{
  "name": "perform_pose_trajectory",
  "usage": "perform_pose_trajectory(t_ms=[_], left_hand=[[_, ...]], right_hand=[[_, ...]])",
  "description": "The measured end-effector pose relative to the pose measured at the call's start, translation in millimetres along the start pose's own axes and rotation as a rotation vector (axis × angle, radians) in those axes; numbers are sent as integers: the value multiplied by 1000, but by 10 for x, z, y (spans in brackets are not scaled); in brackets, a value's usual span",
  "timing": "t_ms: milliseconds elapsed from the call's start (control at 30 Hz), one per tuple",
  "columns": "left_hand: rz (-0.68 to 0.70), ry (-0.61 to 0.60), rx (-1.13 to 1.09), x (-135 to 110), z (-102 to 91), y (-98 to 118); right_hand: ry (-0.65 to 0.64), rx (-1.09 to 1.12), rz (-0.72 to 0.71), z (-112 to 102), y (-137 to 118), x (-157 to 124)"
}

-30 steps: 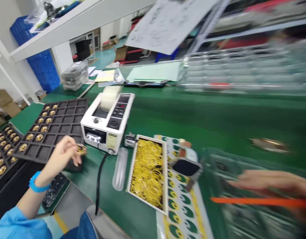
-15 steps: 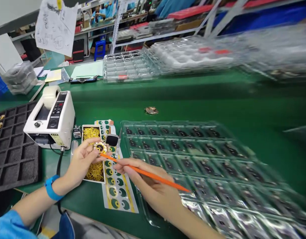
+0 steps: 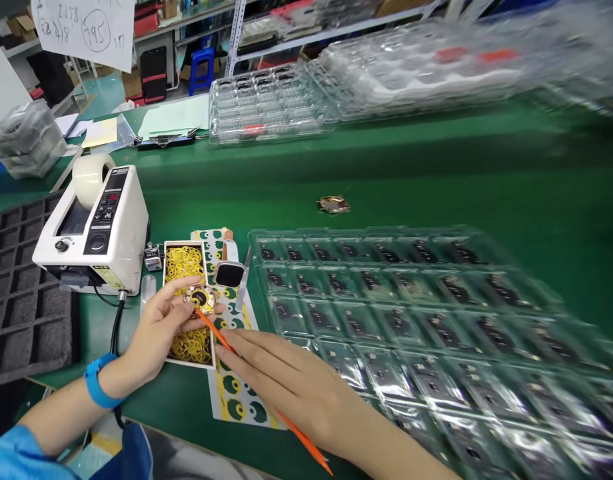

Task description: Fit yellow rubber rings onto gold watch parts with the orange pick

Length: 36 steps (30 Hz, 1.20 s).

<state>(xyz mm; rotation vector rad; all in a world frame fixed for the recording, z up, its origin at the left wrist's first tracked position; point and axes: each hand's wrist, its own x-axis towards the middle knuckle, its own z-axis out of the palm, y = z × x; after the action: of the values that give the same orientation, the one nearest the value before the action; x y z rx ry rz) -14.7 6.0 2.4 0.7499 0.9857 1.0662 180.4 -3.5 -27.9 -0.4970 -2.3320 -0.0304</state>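
Tipped steeper: orange stick (image 3: 306, 443) in right hand (image 3: 291, 380), tip beside round gold part (image 3: 202, 299).
Part pinched by left hand (image 3: 159, 333), nearer it; stick clasped, slanting down-right.

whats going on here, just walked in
A person sits at a green bench. Their left hand holds a round gold piece above a box of yellow rubber bands. Their right hand holds an orange stick, its tip at the piece. A clear plastic tray of dark items lies alongside.
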Motion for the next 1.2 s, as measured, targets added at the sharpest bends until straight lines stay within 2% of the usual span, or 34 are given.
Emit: perform_pose_trajectory(t_ms=[67, 133, 233, 333, 500, 633, 733, 1033, 1133, 1200], left_hand=[[-5, 13, 5, 4, -7, -4], [-8, 14, 19, 6, -12, -13], [-5, -11, 36, 2, -14, -17], [6, -37, 50, -6, -12, -4], [31, -80, 49, -27, -3, 21], [40, -102, 51, -33, 3, 27], [33, -79, 44, -29, 1, 31], [9, 18, 71, 11, -7, -1], [6, 24, 78, 25, -12, -22], [3, 22, 62, 28, -8, -31]], right_hand=[[-6, 23, -2, -21, 5, 15], [69, 124, 67, -48, -2, 40], [180, 344, 297, -102, -20, 86], [187, 514, 466, -149, -16, 114], [203, 622, 535, -151, 9, 108], [171, 652, 507, -153, 17, 115], [111, 632, 431, -166, 29, 119], [-32, 201, 87, -32, 26, -24], [-62, 149, 34, -34, 14, -32], [-40, 187, 54, -73, 6, -9]])
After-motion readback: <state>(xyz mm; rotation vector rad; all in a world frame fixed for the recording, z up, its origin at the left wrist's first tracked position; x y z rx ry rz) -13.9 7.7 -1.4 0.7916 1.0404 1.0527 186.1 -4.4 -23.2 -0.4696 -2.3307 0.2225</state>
